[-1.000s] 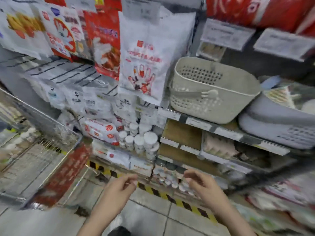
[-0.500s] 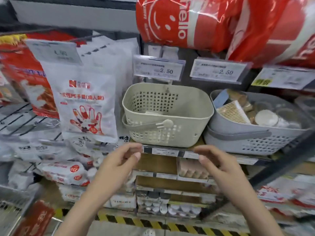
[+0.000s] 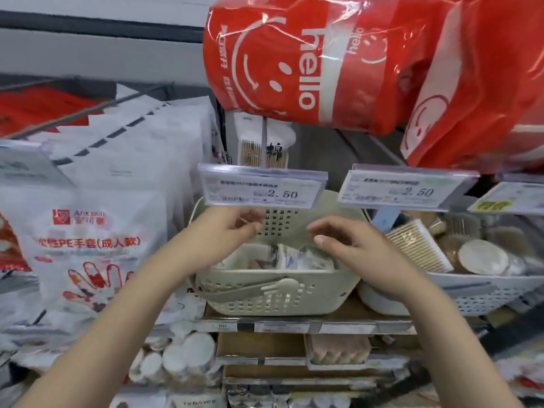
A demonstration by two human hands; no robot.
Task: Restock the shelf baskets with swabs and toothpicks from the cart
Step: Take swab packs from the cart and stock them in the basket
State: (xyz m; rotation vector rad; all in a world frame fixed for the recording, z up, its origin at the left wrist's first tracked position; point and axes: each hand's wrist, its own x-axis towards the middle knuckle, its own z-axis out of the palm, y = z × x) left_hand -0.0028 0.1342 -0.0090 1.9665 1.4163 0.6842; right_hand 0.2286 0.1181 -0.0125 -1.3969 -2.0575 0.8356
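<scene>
2 hands [image 3: 282, 240] over 1 beige basket [image 3: 276, 295].

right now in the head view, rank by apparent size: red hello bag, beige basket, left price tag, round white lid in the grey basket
1. red hello bag
2. beige basket
3. left price tag
4. round white lid

The bag hangs nearer the camera, so only its apparent size leads.

Bright even store light, soft motion blur, wide-angle bending at edges

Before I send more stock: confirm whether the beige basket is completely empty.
No. The beige basket already holds a few small white packets lying on its bottom, below both hands.
</scene>
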